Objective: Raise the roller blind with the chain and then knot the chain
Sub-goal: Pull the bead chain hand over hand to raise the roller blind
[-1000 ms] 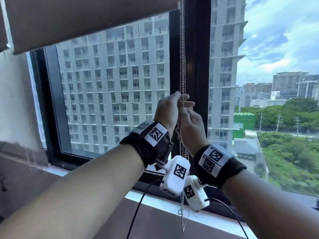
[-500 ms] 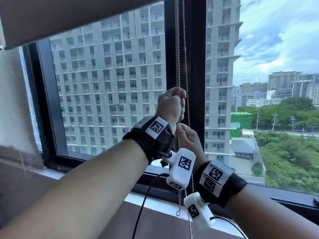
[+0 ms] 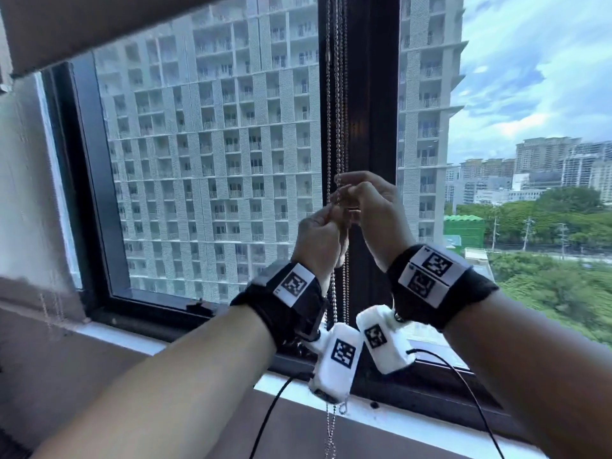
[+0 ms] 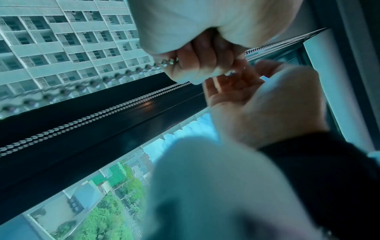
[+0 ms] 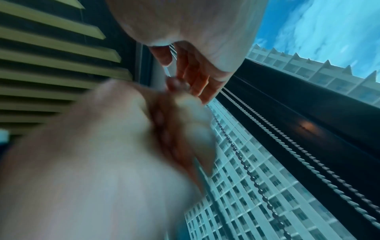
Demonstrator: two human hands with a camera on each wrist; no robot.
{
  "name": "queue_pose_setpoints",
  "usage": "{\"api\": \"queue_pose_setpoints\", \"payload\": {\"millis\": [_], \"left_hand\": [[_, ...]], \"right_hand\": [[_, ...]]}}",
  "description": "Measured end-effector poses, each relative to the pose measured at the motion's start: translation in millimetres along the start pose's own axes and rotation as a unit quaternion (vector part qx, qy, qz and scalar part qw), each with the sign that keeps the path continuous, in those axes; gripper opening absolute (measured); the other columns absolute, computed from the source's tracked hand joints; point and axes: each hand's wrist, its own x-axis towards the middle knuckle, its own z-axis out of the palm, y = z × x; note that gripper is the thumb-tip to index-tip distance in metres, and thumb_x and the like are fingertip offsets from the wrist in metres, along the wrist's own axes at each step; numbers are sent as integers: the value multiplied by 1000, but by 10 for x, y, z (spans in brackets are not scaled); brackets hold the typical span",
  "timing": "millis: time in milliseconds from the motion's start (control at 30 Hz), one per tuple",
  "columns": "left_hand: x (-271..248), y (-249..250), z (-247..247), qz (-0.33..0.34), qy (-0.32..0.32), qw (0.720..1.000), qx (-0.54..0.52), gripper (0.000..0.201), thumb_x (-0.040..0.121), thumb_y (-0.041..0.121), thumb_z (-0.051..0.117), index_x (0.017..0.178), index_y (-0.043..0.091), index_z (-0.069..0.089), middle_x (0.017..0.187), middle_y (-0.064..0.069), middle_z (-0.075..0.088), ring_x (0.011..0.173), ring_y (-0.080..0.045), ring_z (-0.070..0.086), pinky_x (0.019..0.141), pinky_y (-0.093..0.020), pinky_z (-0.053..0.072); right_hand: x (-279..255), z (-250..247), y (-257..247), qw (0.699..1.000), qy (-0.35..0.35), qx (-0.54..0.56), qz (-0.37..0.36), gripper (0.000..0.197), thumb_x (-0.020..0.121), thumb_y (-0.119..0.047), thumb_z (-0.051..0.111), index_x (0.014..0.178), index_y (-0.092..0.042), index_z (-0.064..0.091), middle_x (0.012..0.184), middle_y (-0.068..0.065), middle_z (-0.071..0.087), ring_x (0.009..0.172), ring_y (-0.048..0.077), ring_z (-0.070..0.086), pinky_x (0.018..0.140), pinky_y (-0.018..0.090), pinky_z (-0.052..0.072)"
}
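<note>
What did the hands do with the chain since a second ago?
The right hand dropped below the left, then came back up beside the left hand. Now both pinch the chain together at the fingertips, as if starting the knot. The blind sits a little higher in the head view, though the camera also shifted. The chain hangs before the dark frame as before.

The chain [image 3: 337,111] is shiny beaded metal; the blind [image 3: 99,21] matt woven cloth; the window frame [image 3: 371,127] smooth, dark, slightly glossy.
</note>
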Motion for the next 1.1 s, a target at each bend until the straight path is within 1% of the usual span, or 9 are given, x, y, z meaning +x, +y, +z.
{"api": "queue_pose_setpoints", "payload": {"millis": [167, 300, 367, 500, 667, 733, 867, 1000, 1100], "left_hand": [[-161, -233, -104, -45, 1, 999, 2, 36, 88, -4, 32, 63, 17, 48, 44, 7, 37, 36, -6, 24, 37, -20, 13], [-210, -242, -120, -52, -13, 999, -3, 38, 92, -2, 35, 62, 18, 49, 44, 9, 35, 38, -6, 23, 36, -18, 16], [-234, -208, -112, -57, -26, 998, 1, 36, 94, 1, 38, 65, 16, 50, 45, 8, 36, 41, -7, 25, 40, -20, 17], [-240, -129, -178, -79, -53, 995, -11, 30, 97, 9, 42, 70, 11, 55, 50, 1, 49, 42, -10, 39, 46, -24, 26], [-147, -52, -255, -65, -47, 996, 23, 22, 90, 3, 46, 78, 5, 63, 70, -6, 69, 63, -19, 64, 68, -36, 53], [-116, -2, -259, -44, -33, 998, 29, 20, 81, -5, 44, 74, 3, 61, 67, -5, 67, 67, -20, 62, 75, -39, 54], [-78, 107, -245, 4, -8, 999, 37, 24, 79, -6, 39, 64, 4, 53, 62, -6, 57, 61, -18, 55, 62, -30, 50], [-2, 243, -125, 30, 23, 998, 40, 25, 86, 14, 44, 85, 9, 68, 87, -18, 69, 80, -26, 65, 78, -39, 53], [80, 364, -2, 30, 14, 999, -29, 28, 95, 20, 44, 96, 2, 66, 88, -18, 71, 83, -28, 68, 85, -41, 52]], "right_hand": [[125, 169, -220, 997, -47, 36, 39, 32, 102, -19, 37, 104, 2, 61, 74, 13, 58, 58, 19, 54, 51, 29, 46], [145, 318, -178, 996, -32, 52, 72, 39, 104, -29, 35, 70, -15, 47, 51, -2, 35, 39, 11, 29, 37, 20, 26], [136, 373, -160, 996, -14, 65, 61, 40, 104, -27, 37, 65, -20, 35, 51, -1, 28, 34, 8, 24, 35, 15, 21], [96, 400, -211, 996, -12, 74, 54, 39, 104, -25, 37, 66, -21, 31, 57, 2, 24, 40, 11, 22, 37, 16, 16], [36, 407, -167, 998, -12, 57, 33, 39, 104, -24, 38, 65, -20, 33, 56, 1, 25, 40, 10, 22, 38, 22, 18], [10, 386, -81, 998, -6, 51, 24, 39, 103, -23, 39, 64, -16, 36, 55, 1, 27, 40, 9, 23, 39, 22, 21], [-102, 282, 98, 1000, -4, -2, -5, 42, 102, -25, 39, 61, -17, 39, 50, -4, 35, 42, 9, 32, 42, 23, 29], [-263, 189, 211, 1000, -15, 16, 11, 42, 105, -18, 35, 66, -12, 52, 44, -12, 47, 38, 0, 41, 38, 15, 33], [-366, 159, 339, 1000, -5, 4, 29, 41, 104, -24, 37, 66, -10, 42, 50, -2, 35, 40, 10, 31, 36, 20, 27]]}}
